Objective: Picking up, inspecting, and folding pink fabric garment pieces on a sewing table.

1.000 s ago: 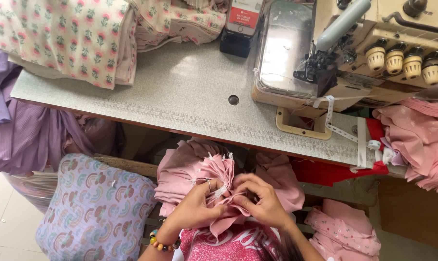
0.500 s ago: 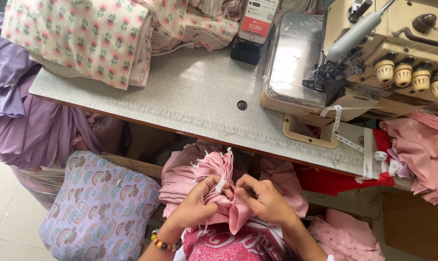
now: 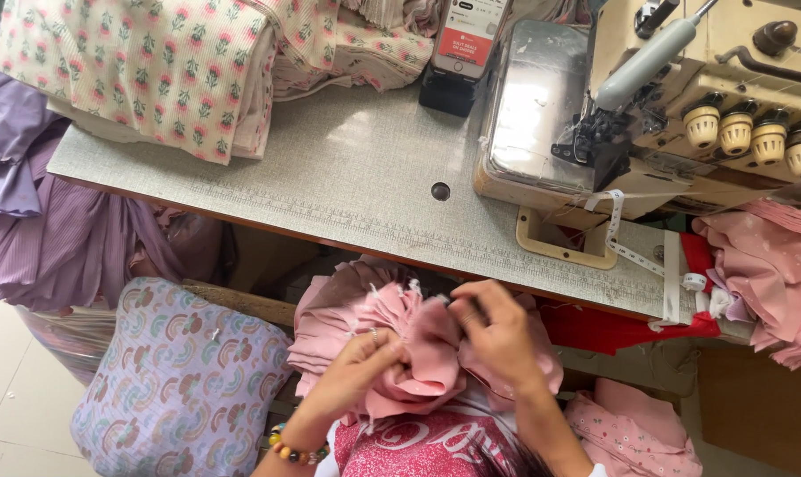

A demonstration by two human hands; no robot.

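Head view: both hands hold bunched pink fabric pieces in the lap below the desk; left hand and right hand each keep a closed grip on them.

Grey sewing table
Overlock sewing machine right, floral fabric stack left, phone on stand between.

bright daylight | glare on metal plate | sharp focus

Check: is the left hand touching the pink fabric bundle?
Touching. The head view shows the left hand with fingers pressed into the pink fabric bundle, no gap.
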